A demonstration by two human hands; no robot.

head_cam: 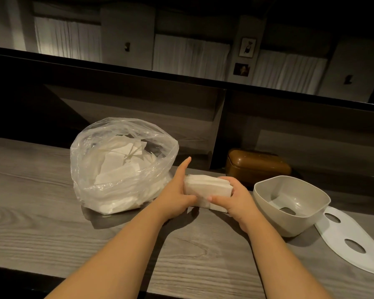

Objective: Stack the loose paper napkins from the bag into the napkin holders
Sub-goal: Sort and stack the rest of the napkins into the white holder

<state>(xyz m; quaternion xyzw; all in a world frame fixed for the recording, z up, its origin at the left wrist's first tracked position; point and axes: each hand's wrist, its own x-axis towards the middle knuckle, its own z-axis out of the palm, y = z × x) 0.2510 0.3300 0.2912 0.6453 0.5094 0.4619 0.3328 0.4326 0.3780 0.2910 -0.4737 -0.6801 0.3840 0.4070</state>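
On the left the plastic bag (pixel 121 167) is sitting open on the wooden counter (pixel 41 212), loose napkins lying jumbled inside. Just right of it I am watching the left hand (pixel 175 197) pressing flat against one end of the napkin stack (pixel 207 188), its forefinger pointing straight out, while the right hand (pixel 237 199) is curling round the other end. The stack is being held between them just above the counter, long axis running left to right, edges facing me. I would be squaring the edges with even pressure from both ends before lowering it into the grey holder (pixel 289 203) further right; beside that the white lid (pixel 354 244) is lying flat
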